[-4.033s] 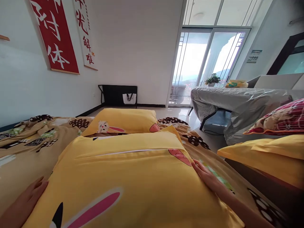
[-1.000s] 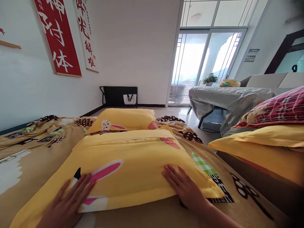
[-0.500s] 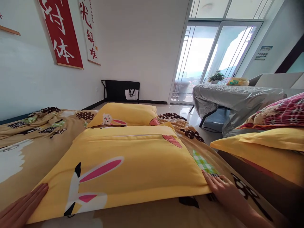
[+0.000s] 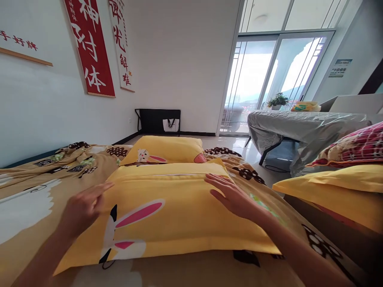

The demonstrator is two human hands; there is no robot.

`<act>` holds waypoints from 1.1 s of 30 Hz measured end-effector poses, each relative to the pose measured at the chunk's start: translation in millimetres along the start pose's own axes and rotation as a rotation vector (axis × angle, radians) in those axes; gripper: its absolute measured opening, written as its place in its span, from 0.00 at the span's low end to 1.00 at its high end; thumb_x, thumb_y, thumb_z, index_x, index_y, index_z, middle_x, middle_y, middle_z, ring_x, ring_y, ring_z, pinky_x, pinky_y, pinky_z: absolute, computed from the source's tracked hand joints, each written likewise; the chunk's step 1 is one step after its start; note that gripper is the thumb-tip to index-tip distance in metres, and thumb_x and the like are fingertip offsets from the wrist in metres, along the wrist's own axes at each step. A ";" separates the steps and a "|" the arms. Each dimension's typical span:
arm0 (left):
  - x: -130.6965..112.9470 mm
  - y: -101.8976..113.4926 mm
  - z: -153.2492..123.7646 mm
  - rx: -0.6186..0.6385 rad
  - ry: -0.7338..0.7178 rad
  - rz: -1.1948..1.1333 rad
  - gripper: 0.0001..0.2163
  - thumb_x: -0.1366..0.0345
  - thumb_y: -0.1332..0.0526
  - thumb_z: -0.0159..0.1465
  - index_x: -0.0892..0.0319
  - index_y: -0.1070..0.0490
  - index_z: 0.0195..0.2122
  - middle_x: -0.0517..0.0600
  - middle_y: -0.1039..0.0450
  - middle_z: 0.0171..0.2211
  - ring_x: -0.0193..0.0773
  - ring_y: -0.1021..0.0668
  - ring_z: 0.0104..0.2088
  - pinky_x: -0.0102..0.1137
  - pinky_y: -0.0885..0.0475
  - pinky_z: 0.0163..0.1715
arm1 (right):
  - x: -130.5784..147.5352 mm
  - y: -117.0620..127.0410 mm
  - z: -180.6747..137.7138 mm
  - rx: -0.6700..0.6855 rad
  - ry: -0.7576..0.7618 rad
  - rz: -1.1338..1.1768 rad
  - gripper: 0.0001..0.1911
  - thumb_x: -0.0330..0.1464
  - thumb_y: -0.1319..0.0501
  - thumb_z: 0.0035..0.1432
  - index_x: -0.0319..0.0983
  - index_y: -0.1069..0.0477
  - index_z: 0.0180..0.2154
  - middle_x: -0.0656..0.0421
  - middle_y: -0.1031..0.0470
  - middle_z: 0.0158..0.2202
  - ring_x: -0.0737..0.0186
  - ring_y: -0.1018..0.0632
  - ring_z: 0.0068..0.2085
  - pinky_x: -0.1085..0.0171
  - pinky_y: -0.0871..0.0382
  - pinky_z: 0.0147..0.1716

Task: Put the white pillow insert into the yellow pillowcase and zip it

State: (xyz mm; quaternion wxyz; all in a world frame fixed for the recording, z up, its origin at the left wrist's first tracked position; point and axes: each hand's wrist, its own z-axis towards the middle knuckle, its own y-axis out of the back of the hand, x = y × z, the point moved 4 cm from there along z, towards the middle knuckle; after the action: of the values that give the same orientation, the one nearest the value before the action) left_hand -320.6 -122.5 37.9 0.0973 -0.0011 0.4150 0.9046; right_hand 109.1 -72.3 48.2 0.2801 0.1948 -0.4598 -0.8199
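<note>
A yellow pillow in a rabbit-print case (image 4: 194, 215) is lying flat on a tan patterned blanket (image 4: 179, 275), directly in front of the person, its slit running crosswise near the far edge. The left hand (image 4: 85, 205) is hovering or resting at the pillow's left edge, fingers stretching toward the far end and thumb standing apart from them; whether it is touching the cloth cannot be told. The right hand (image 4: 230, 195) is reaching over the right part of the pillow, palm down, its fingertips lying near the slit. Its fingers are extending straight, with the thumb spreading away, and its contact with the cloth is also unclear. Neither hand is clamping on anything.

Just beyond, a second yellow pillow (image 4: 173, 146) is lying on the blanket, showing a small rabbit face. To the right, a red plaid cushion (image 4: 356, 147) is resting on another yellow pillow (image 4: 335, 187). Behind these, a plastic-covered table (image 4: 302, 119) is bearing a potted plant (image 4: 277, 101) and a yellow package (image 4: 305, 106). A white tote bag (image 4: 170, 125) is standing against a black panel (image 4: 152, 120) by the far wall, and a red scroll (image 4: 94, 52) is hanging at the left.
</note>
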 end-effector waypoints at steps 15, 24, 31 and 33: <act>-18.8 -122.5 51.8 0.264 0.147 -0.536 0.26 0.50 0.52 0.62 0.60 0.33 0.55 0.52 0.37 0.58 0.40 0.37 0.61 0.38 0.45 0.62 | 53.9 -109.3 70.2 0.131 -0.118 0.147 0.27 0.43 0.57 0.66 0.43 0.46 0.63 0.58 0.49 0.65 0.59 0.46 0.65 0.51 0.54 0.63; -6.4 -94.6 84.2 0.669 0.184 -0.478 0.26 0.50 0.45 0.56 0.58 0.32 0.53 0.51 0.33 0.56 0.46 0.30 0.55 0.37 0.36 0.56 | -46.6 -90.3 35.0 0.043 -0.355 0.083 0.25 0.44 0.56 0.65 0.44 0.39 0.59 0.56 0.40 0.62 0.56 0.40 0.63 0.47 0.47 0.60; -13.1 -87.3 87.1 0.399 0.128 -0.405 0.17 0.54 0.48 0.60 0.59 0.26 0.40 0.53 0.25 0.45 0.45 0.25 0.46 0.37 0.32 0.49 | -50.0 -71.7 22.0 -0.121 -0.221 0.082 0.20 0.38 0.53 0.64 0.40 0.29 0.50 0.52 0.31 0.55 0.53 0.31 0.56 0.49 0.37 0.54; -30.9 -85.6 82.5 0.328 0.047 -0.415 0.17 0.54 0.50 0.63 0.58 0.27 0.38 0.53 0.26 0.43 0.43 0.26 0.45 0.37 0.32 0.48 | -27.4 -66.5 27.9 -0.104 -0.132 0.131 0.18 0.36 0.52 0.65 0.42 0.29 0.49 0.54 0.29 0.54 0.54 0.30 0.55 0.51 0.35 0.52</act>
State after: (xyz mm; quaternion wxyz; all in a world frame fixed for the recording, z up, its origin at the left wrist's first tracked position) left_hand -268.6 -11.4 30.3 0.2698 -0.0913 0.5490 0.7858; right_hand 95.4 -8.8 6.5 0.3121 0.0950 -0.4459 -0.8335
